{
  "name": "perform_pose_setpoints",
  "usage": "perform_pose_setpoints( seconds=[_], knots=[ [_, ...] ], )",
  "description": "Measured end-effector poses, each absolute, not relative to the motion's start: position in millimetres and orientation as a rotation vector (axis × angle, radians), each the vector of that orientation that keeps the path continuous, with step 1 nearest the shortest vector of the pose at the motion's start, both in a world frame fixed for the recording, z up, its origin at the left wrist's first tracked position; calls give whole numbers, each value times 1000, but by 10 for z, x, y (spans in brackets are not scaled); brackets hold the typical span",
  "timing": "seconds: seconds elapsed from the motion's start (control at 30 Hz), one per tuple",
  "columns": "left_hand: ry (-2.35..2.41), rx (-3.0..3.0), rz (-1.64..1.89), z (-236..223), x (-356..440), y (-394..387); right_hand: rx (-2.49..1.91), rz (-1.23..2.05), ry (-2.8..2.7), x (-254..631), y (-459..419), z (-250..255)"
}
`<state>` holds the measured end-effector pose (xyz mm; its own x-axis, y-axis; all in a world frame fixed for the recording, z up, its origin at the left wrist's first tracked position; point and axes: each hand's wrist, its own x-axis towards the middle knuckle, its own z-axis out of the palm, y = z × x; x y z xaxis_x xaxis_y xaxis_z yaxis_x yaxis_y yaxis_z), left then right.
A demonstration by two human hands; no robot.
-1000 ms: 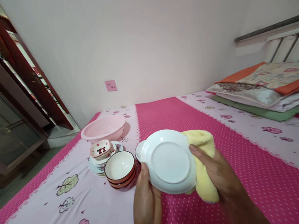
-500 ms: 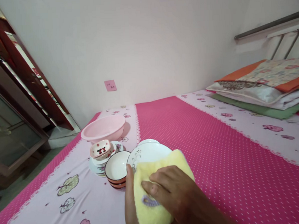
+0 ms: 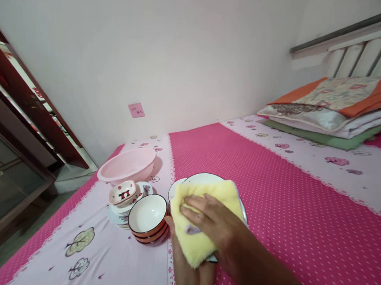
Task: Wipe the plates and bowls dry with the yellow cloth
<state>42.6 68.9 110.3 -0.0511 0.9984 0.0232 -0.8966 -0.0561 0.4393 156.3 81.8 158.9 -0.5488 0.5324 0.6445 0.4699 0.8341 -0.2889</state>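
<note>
My left hand [image 3: 192, 265] supports a white plate [image 3: 244, 212] from below and along its near left edge, with the fingers mostly hidden under it. A fluffy yellow cloth [image 3: 218, 192] covers most of that plate. Pressed flat on top of the cloth is my right hand [image 3: 213, 220], its fingers gathered against the fabric. Just left of my hands stands a stack of brown bowls [image 3: 148, 219] with white insides and dark rims. Behind the cloth a dark-rimmed white edge [image 3: 203, 176] shows; I cannot tell whether it belongs to the held plate.
Left of the bowls, a small patterned dish [image 3: 123, 193] rests on stacked plates [image 3: 116, 216]. A pink basin [image 3: 128, 165] sits behind them. Folded bedding [image 3: 335, 105] lies at the far right on the pink bedspread [image 3: 276, 197]. A white wall [image 3: 205, 65] closes off the back.
The cloth and my right hand have shifted slightly upward over the plate. My left hand has moved right and turned further underneath, and the leaf pattern seen earlier is now covered.
</note>
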Motion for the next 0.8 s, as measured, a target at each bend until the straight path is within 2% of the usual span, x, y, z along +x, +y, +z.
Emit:
perform_pose_setpoints(
  seconds=[0.17, 0.3, 0.47, 0.67, 0.8],
  knots=[
    [301, 218, 1664, 1138, 704, 709, -902, -150, -2134, 1745, 1073, 1474],
    [364, 170, 1721, 1185, 749, 710, -1086, -159, -2145, 1905, 1155, 1428],
    [420, 161, 1769, 1249, 637, 697, -1159, 137, -2140, 1896, 917, 1556],
    [622, -28, 1721, 1358, 626, 687, -863, 770, -2135, 1738, 679, 1721],
    [508, 31, 1661, 1302, 687, 742, -880, 983, -1657, 1860, 823, 1686]
  ],
)
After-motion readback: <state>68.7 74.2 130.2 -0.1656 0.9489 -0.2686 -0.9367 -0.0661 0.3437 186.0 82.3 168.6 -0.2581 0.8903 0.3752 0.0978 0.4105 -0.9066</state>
